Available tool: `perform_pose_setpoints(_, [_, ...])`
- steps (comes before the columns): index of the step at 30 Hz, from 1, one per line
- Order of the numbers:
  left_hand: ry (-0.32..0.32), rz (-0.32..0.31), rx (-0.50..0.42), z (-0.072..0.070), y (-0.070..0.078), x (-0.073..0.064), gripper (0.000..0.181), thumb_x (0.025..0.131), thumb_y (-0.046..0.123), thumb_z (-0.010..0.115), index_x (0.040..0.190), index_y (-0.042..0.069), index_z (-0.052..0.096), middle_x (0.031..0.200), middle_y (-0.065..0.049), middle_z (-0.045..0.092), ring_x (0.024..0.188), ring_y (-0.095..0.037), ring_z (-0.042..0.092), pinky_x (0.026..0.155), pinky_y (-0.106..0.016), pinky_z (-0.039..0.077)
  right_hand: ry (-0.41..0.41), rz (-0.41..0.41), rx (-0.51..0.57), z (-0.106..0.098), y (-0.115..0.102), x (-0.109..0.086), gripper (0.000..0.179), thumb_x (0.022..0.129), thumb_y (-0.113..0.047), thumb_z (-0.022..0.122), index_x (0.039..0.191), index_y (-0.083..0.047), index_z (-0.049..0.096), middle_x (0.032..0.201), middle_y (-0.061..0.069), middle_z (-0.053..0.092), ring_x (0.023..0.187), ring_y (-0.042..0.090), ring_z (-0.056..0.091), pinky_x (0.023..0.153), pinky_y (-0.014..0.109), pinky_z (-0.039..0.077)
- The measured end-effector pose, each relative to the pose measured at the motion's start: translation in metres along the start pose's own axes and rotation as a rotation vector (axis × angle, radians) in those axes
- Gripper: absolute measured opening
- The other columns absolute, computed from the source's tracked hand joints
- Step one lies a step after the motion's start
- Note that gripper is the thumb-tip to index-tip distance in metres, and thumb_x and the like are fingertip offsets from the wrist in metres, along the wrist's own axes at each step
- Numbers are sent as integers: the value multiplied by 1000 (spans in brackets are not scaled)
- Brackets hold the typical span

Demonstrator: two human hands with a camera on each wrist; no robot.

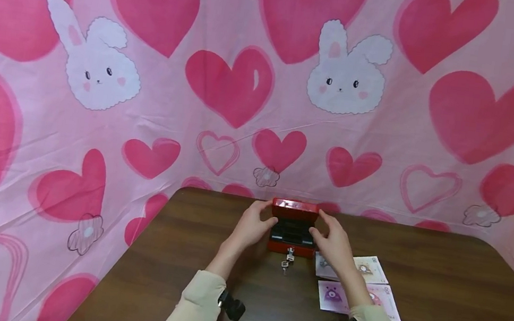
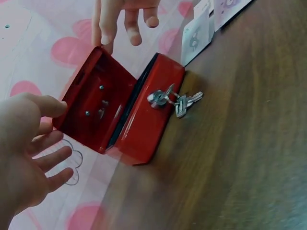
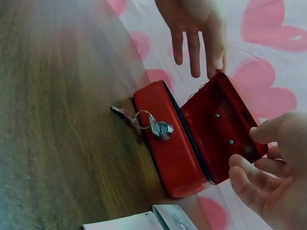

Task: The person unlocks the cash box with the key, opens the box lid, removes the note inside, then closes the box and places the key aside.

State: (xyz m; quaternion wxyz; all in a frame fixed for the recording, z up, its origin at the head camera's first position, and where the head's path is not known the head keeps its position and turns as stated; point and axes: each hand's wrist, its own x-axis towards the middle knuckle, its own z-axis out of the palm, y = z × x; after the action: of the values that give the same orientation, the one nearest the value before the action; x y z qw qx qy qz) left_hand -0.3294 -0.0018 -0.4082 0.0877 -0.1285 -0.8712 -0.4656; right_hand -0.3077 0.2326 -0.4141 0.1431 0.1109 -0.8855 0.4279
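A small red metal cash box (image 1: 277,247) rests on the table with its lid (image 2: 91,115) raised. Inside it is a black tray (image 1: 293,234). From the lock (image 2: 157,98) on its front hangs a ring with small keys (image 2: 181,106). My left hand (image 1: 253,227) pinches one corner of the lid between thumb and index finger, the other fingers spread loosely. At the opposite corner, my right hand (image 1: 335,241) grips the lid's edge, its thumb on the rim (image 3: 254,134) and fingers behind.
Several colourful play banknotes (image 1: 371,269) lie in two rows right of the box, partly under my right forearm. The brown wooden table (image 1: 452,291) meets a pink heart-and-bunny cloth (image 1: 236,13) behind and at the left. Dark wrist cameras (image 1: 233,306) sit on both sleeves.
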Motion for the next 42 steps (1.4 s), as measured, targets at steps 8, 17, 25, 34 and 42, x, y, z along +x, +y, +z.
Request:
perform_pose_setpoints(8, [48,-42,-50,4,-5,-14,45,94,21,66,136,7,60,134,-12,62,126,-30,57,111,-49,42,-30,89,43,-1,-4,-11,54,96,-18,63,145,-3,47,96,18,63,50,14,55,49,27,49])
perform_pose_setpoints(17, [77,-57,-92,12,-14,-27,34,93,19,67,124,8,70,122,-10,71,118,-28,63,106,-48,46,6,124,73,-1,2,-22,44,95,-16,65,136,-2,58,101,21,72,55,19,62,50,26,50])
perform_pose_setpoints(25, [89,-11,-85,15,-16,-29,34,91,16,69,124,8,70,115,-10,72,111,-27,65,100,-48,50,34,96,40,-1,4,-22,38,93,-13,66,130,-4,64,115,20,71,78,20,69,55,23,54])
perform_pose_setpoints(34, [60,-37,-69,15,-19,-31,31,93,17,69,124,17,71,116,-6,70,111,-25,63,99,-47,50,45,66,-33,1,6,-22,28,91,-13,68,118,-5,71,108,15,74,76,17,67,61,23,51])
perform_pose_setpoints(42, [46,-1,-51,17,-24,-30,27,92,15,70,118,15,74,109,-8,70,102,-25,65,93,-43,55,19,50,-56,4,10,-21,25,90,-14,68,114,-5,72,108,14,75,79,18,67,68,29,52])
